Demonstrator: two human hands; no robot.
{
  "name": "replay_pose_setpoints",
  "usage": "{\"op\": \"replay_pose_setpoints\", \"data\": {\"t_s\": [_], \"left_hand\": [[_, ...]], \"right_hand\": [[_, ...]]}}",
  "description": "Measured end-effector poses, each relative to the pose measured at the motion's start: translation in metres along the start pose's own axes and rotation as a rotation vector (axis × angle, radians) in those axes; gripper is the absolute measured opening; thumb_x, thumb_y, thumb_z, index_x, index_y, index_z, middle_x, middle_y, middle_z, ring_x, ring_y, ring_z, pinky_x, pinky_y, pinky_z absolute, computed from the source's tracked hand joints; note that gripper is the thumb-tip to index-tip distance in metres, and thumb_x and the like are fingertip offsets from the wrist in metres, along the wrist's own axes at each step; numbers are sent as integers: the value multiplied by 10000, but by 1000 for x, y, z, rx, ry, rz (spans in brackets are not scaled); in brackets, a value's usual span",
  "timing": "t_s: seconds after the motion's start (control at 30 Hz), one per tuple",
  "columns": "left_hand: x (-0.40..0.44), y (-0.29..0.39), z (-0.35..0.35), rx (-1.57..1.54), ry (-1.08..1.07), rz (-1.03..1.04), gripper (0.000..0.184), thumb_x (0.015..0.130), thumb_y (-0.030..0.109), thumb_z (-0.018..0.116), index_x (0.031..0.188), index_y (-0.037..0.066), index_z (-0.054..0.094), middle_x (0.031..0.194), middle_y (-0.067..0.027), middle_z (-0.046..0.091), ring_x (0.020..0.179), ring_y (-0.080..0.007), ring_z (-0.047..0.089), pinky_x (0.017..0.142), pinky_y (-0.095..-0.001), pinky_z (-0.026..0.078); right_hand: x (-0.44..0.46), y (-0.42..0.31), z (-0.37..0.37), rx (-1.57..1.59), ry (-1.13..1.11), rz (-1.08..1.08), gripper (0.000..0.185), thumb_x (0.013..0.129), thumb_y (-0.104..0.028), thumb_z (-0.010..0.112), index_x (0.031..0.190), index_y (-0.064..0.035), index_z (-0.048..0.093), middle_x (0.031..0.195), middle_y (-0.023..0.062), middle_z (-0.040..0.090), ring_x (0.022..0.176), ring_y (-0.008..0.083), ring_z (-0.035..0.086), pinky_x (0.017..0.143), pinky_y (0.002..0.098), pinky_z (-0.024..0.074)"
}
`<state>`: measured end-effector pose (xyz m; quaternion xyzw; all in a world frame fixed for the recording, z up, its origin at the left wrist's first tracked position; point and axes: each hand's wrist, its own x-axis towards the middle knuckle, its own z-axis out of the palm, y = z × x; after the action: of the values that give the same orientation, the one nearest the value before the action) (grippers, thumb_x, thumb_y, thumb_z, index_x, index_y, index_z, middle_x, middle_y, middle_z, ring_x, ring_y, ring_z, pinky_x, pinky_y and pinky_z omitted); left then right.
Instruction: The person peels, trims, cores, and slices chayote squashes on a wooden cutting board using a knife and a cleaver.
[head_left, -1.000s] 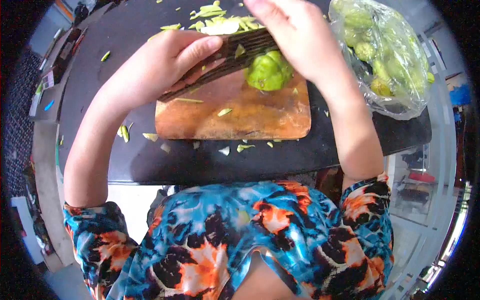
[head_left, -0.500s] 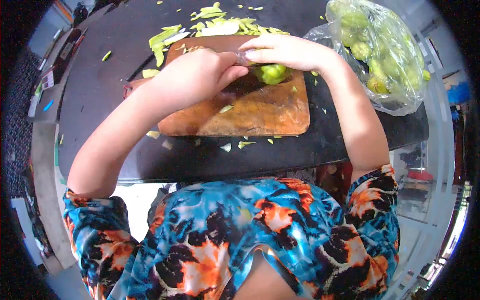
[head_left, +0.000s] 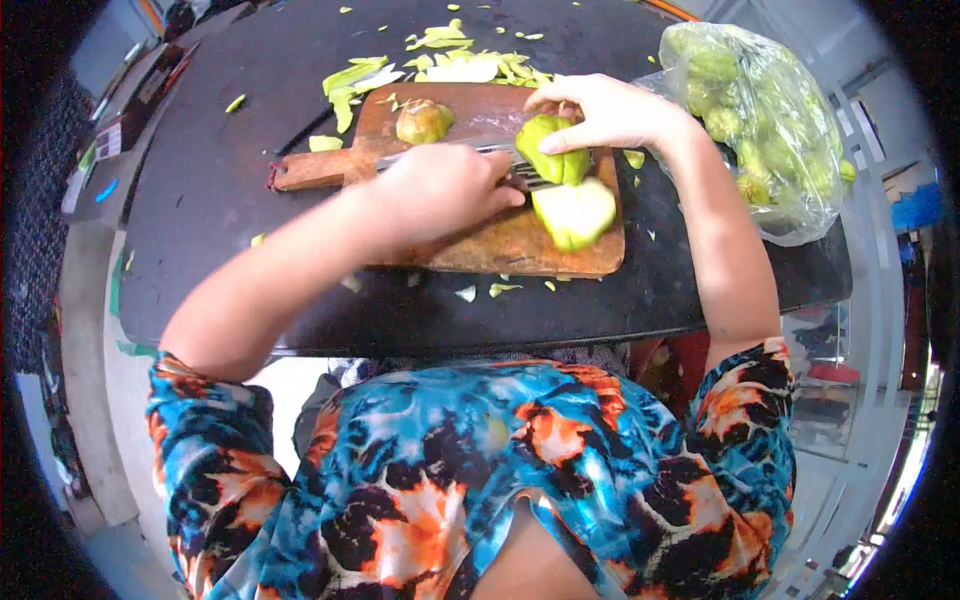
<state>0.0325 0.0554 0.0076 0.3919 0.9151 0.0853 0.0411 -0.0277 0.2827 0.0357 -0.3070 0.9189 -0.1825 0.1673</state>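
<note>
My left hand (head_left: pixel 450 190) is closed around a knife (head_left: pixel 527 177), whose grey, slotted-looking metal shows beside the fingers; its handle is mostly hidden. My right hand (head_left: pixel 610 115) grips a green chayote piece (head_left: pixel 553 150) from above, thumb in front and fingers behind. Just below that piece, a cut chayote section (head_left: pixel 575 214) shows its pale flesh toward me on the right side of the wooden cutting board (head_left: pixel 480 255). Another chayote piece (head_left: pixel 424 122), brownish green, rests near the board's upper left. The knife's metal is close against the held piece.
A clear plastic bag (head_left: pixel 775 130) of several chayotes stands to the right of the board. Green peelings (head_left: pixel 460 68) lie heaped behind it, with scraps scattered over the dark table (head_left: pixel 230 240). The board's handle (head_left: pixel 320 170) points left.
The chayote is now in separate pieces, with a pale cut face visible. My left hand has moved down and slightly right, uncovering the board's handle and the piece at upper left.
</note>
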Motion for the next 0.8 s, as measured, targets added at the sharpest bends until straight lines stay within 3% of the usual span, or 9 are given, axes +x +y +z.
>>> {"op": "replay_pose_setpoints", "data": {"t_s": [0.07,0.1,0.23,0.33,0.37,0.57,0.6,0.7,0.8], "left_hand": [[-3,10,11,79,114,-4,365,871,402,549,848,39,578,599,-156,610,587,-320,641,548,-416,522],[-4,12,10,23,79,-36,343,874,388,545,905,47,532,642,-166,611,635,-358,629,564,-461,509],[-11,12,-8,54,70,-94,351,864,406,560,911,59,541,670,-153,622,657,-344,633,579,-445,507],[-10,1,-15,0,201,-98,369,827,418,603,880,54,581,610,-132,616,606,-307,644,536,-419,513],[-9,-1,-20,-72,122,-158,346,840,417,598,932,83,592,715,-160,631,680,-351,629,607,-448,498],[-21,-24,-38,-297,108,-182,327,812,392,647,912,81,641,736,-158,639,720,-335,638,647,-420,488],[-23,-30,-43,-336,95,-171,325,809,387,652,913,79,644,737,-158,640,728,-331,639,651,-414,488],[-31,-42,-59,-312,61,-255,318,810,322,669,973,49,643,796,-145,659,728,-282,645,667,-366,488],[-37,-49,-62,-437,201,-317,320,837,285,659,1008,16,623,838,-97,678,714,-154,619,652,-298,476]], "right_hand": [[-7,5,1,-67,23,7,605,731,-384,733,1218,-78,543,1106,101,570,996,206,537,870,323,440],[-9,6,1,-105,30,8,618,718,-378,743,1222,-83,539,1132,103,553,1020,212,526,876,328,439],[-26,-15,6,-155,112,-131,772,593,-318,807,1272,-110,505,1278,127,450,1218,314,391,1028,402,350],[-25,-9,21,-211,258,-195,704,627,-327,778,1244,-103,523,1229,145,496,1166,325,445,997,404,377],[-25,-9,21,-191,252,-180,687,629,-284,775,1244,-110,524,1220,138,502,1162,318,449,995,398,379],[-16,17,1,-120,212,-198,504,669,-163,740,1137,-101,562,1085,101,586,1072,293,517,946,395,407],[-14,26,-4,-72,197,-229,427,731,-149,702,1130,-89,562,1099,84,604,1041,248,555,923,364,436],[-14,71,12,715,344,-15,343,852,-210,633,1140,-34,573,1045,62,651,943,134,618,839,274,489],[-26,76,25,1142,553,170,337,876,-228,599,1138,-18,570,1018,66,651,911,137,628,788,287,514]]}}
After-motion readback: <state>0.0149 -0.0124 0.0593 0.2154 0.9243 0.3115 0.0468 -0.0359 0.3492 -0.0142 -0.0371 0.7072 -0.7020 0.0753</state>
